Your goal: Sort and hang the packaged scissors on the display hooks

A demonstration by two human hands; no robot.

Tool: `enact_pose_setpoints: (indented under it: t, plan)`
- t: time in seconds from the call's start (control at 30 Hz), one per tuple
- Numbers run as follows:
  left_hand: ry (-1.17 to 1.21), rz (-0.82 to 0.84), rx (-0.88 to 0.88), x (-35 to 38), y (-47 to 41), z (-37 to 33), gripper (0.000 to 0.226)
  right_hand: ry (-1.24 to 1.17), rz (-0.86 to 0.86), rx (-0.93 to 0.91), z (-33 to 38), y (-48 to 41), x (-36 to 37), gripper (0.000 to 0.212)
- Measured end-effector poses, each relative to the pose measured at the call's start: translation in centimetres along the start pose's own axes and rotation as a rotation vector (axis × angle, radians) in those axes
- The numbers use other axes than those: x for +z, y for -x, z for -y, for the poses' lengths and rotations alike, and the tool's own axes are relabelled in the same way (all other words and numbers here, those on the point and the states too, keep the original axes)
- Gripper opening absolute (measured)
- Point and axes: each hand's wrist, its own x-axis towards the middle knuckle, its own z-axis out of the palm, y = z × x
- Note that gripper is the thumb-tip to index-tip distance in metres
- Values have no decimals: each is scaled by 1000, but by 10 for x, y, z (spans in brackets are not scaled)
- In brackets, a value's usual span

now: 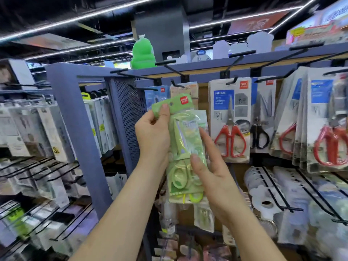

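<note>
Two hands hold a small stack of green scissors packs [185,147] up in front of the display rack [244,60], not yet on any hook. The left hand [152,132] grips the stack near its top, thumb laid over the green header card beside the hanging hole, fingers out of sight behind. The right hand [209,166] holds the lower half, thumb pressed on the clear front and forefinger stretched up along the right edge. A red logo square [184,100] on the top pack's header reads "deli", with smaller characters under it too small to make out. Just right of the stack a grey pack [229,119] hangs on a black hook [232,81]; it carries the same red logo, a blue panel headed "HOME" and scissors with red handles. Beside it hangs a pack of black-handled scissors [260,129], and further right several packs of red-handled scissors [327,140] overlap. Bare hooks [165,62] jut out above the stack. A yellow tag [56,149] on the left shelves shows a "3". A green toy [143,51] sits on top of the rack.
</note>
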Motion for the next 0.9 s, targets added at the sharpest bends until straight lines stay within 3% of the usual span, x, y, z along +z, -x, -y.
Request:
enact_pose_setpoints:
  t: [0.07,0.17,0.3,0.43,0.67,0.8,0.9]
  plan:
    - [27,-5,44,1,-7,-5,17,-83,-50,46,-1,-3,3,40]
    - [23,2,120,7,-18,-11,16,-138,-114,27,-8,-8,8,42]
    - [-15,57,201,14,-35,-23,16,-34,-106,-78,3,-19,18,32]
    - [-7,180,52,17,-52,-34,6,37,-137,-80,5,-29,19,47]
    - [75,255,-82,15,-68,-36,6,-13,-153,-86,2,-32,14,23]
    - [79,291,-70,7,-69,-31,11,9,-177,-53,-2,-30,12,28]
    - [-1,276,36,5,-70,-24,19,11,-164,-31,-6,-29,12,21]
